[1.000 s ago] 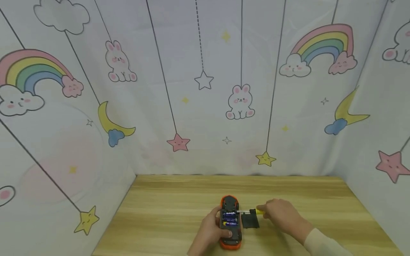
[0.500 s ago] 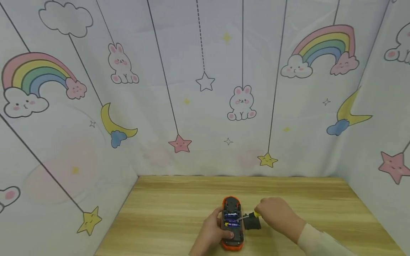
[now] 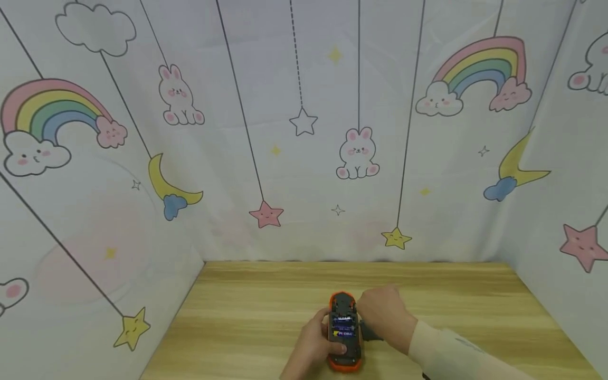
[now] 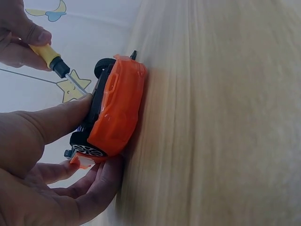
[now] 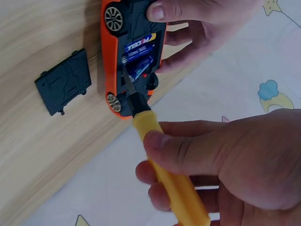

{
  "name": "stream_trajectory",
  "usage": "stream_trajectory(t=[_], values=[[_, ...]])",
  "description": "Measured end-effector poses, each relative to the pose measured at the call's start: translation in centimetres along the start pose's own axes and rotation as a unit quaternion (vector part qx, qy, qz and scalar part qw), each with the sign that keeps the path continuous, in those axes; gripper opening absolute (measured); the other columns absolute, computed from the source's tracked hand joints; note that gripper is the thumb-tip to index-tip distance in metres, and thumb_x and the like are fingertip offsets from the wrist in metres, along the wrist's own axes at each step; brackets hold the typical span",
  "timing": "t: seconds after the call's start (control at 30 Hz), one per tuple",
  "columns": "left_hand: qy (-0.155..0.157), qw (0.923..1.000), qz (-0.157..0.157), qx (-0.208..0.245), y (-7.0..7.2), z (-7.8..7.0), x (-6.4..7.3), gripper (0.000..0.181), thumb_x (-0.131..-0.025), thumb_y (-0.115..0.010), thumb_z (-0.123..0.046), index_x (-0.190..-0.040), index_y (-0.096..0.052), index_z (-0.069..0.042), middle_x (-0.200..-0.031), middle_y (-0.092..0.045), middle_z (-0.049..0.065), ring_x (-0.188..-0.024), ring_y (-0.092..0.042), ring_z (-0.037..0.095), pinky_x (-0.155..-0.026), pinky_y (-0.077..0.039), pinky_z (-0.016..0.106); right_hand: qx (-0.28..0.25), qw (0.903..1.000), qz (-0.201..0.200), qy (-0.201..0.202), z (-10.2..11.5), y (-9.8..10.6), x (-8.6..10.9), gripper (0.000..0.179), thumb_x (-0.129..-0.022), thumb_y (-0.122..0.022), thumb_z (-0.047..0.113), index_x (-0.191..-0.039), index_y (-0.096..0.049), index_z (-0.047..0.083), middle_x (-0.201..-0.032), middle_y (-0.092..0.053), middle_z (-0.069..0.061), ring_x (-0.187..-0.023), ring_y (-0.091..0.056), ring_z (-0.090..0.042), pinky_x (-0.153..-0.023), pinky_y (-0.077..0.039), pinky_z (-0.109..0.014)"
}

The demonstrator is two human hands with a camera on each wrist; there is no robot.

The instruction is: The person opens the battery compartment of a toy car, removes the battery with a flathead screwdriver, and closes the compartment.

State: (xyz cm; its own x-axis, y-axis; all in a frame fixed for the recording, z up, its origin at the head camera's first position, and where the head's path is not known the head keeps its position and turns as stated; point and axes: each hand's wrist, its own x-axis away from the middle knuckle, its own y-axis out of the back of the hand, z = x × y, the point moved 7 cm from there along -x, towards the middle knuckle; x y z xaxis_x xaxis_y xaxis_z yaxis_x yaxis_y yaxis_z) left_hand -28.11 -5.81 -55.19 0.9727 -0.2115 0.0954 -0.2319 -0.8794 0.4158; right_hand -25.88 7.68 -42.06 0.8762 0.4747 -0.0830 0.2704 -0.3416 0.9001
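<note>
An orange toy car [image 3: 344, 359] lies upside down on the table, its black underside facing up. My left hand [image 3: 313, 338] grips it from the left, thumb across the underside and fingers round the far side. In the open battery compartment sit several blue batteries [image 5: 141, 52]. My right hand [image 5: 225, 165] holds a screwdriver [image 5: 171, 183] by its yellow handle. The screwdriver's metal tip reaches into the compartment beside the batteries; the right wrist view cannot settle whether it touches one. In the head view the right hand hides the screwdriver.
A black battery cover [image 5: 64, 81] lies on the wooden table [image 3: 247, 316] to the right of the car, partly hidden by the right hand in the head view. A white printed curtain [image 3: 304, 174] stands behind the table and along both sides.
The right hand with the screwdriver has moved left, close against the car, and turned so that the hand now covers the tool. The left hand keeps its grip on the toy car.
</note>
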Motion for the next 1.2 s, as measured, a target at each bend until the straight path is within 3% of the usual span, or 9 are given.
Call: stream_trajectory(t=[0.07, 0.17, 0.27, 0.4, 0.47, 0.53, 0.73, 0.97, 1.2], values=[[0.002, 1.0000, 0.005, 0.000, -0.1, 0.0, 0.0, 0.090, -0.065, -0.091, 0.002, -0.145, -0.051, -0.007, -0.083, -0.068, 0.001, -0.077, -0.063, 0.014, -0.077, -0.051, 0.038, 0.041, 0.9989, 0.021, 0.004, 0.6, 0.1, -0.2, 0.034, -0.088, -0.076, 0.022, -0.062, -0.056, 0.017, -0.056, -0.033, 0.005, -0.051, -0.020, -0.012, -0.046, -0.023, -0.030], [-0.007, 1.0000, 0.006, 0.003, 0.0, -0.2, 0.0, 0.089, -0.065, -0.090, 0.002, -0.145, -0.051, -0.006, -0.082, -0.067, 0.002, -0.076, -0.062, 0.015, -0.077, -0.051, 0.038, 0.085, 0.9958, 0.030, 0.018, 1.4, 0.1, -0.4, 0.027, -0.088, -0.077, 0.025, -0.068, -0.063, 0.015, -0.058, -0.044, 0.003, -0.050, -0.032, -0.012, -0.048, -0.036, -0.031], [-0.016, 0.9998, 0.002, 0.008, 0.1, -0.3, 0.1, 0.091, -0.065, -0.090, 0.003, -0.146, -0.050, -0.004, -0.081, -0.068, 0.003, -0.075, -0.063, 0.015, -0.077, -0.052, 0.038, 0.076, 0.9967, 0.021, 0.022, 1.2, -0.2, -0.6, 0.022, -0.085, -0.080, 0.026, -0.070, -0.068, 0.016, -0.061, -0.055, 0.002, -0.051, -0.042, -0.013, -0.050, -0.047, -0.035], [-0.006, 0.9999, -0.002, 0.011, 0.2, -0.3, 0.0, 0.093, -0.065, -0.090, 0.003, -0.148, -0.049, -0.003, -0.083, -0.068, 0.002, -0.076, -0.063, 0.015, -0.078, -0.052, 0.038, -0.011, 0.9986, -0.043, 0.030, -0.4, -1.0, -0.3, 0.026, -0.082, -0.080, 0.019, -0.062, -0.063, 0.018, -0.056, -0.053, 0.006, -0.049, -0.042, -0.008, -0.046, -0.045, -0.031], [0.002, 0.9999, -0.004, 0.014, 0.3, -0.3, 0.0, 0.093, -0.065, -0.090, 0.003, -0.148, -0.048, -0.003, -0.084, -0.068, 0.004, -0.077, -0.064, 0.016, -0.078, -0.053, 0.040, -0.051, 0.9933, -0.093, 0.046, -1.2, -1.4, 0.2, 0.030, -0.080, -0.080, 0.013, -0.058, -0.060, 0.018, -0.054, -0.054, 0.007, -0.048, -0.046, -0.009, -0.045, -0.046, -0.031], [0.011, 0.9998, -0.004, 0.014, 0.3, -0.2, -0.1, 0.093, -0.066, -0.090, 0.003, -0.148, -0.048, -0.003, -0.086, -0.069, 0.004, -0.079, -0.065, 0.017, -0.080, -0.054, 0.042, -0.077, 0.9892, -0.108, 0.063, -1.9, -2.0, 0.7, 0.028, -0.080, -0.080, 0.010, -0.060, -0.062, 0.018, -0.057, -0.057, 0.005, -0.050, -0.050, -0.010, -0.048, -0.048, -0.031], [0.026, 0.9996, 0.000, 0.007, 0.0, 0.2, 0.0, 0.093, -0.067, -0.091, 0.002, -0.149, -0.048, -0.004, -0.086, -0.069, 0.003, -0.080, -0.065, 0.017, -0.086, -0.053, 0.049, -0.174, 0.9807, -0.063, 0.063, -3.6, -5.3, 2.4, 0.013, -0.078, -0.084, 0.008, -0.084, -0.080, 0.019, -0.071, -0.067, 0.007, -0.063, -0.060, -0.008, -0.058, -0.052, -0.029], [0.046, 0.9980, 0.012, 0.042, -0.3, 0.8, 0.3, 0.092, -0.067, -0.090, 0.005, -0.149, -0.047, -0.004, -0.087, -0.068, 0.004, -0.082, -0.066, 0.017, -0.086, -0.054, 0.047, -0.306, 0.9505, -0.042, 0.034, -4.4, -9.4, 4.0, 0.026, -0.080, -0.080, 0.006, -0.103, -0.083, 0.018, -0.070, -0.060, 0.012, -0.060, -0.041, 0.001, -0.053, -0.040, -0.023], [0.034, 0.9990, 0.003, 0.027, -0.1, 0.4, 0.1, 0.093, -0.066, -0.090, 0.003, -0.149, -0.048, -0.004, -0.086, -0.068, 0.003, -0.081, -0.065, 0.016, -0.087, -0.053, 0.049, -0.367, 0.9293, -0.031, 0.030, -4.9, -11.9, 4.4, 0.025, -0.086, -0.079, 0.014, -0.111, -0.081, 0.015, -0.079, -0.066, 0.012, -0.065, -0.046, 0.004, -0.057, -0.042, -0.023]])
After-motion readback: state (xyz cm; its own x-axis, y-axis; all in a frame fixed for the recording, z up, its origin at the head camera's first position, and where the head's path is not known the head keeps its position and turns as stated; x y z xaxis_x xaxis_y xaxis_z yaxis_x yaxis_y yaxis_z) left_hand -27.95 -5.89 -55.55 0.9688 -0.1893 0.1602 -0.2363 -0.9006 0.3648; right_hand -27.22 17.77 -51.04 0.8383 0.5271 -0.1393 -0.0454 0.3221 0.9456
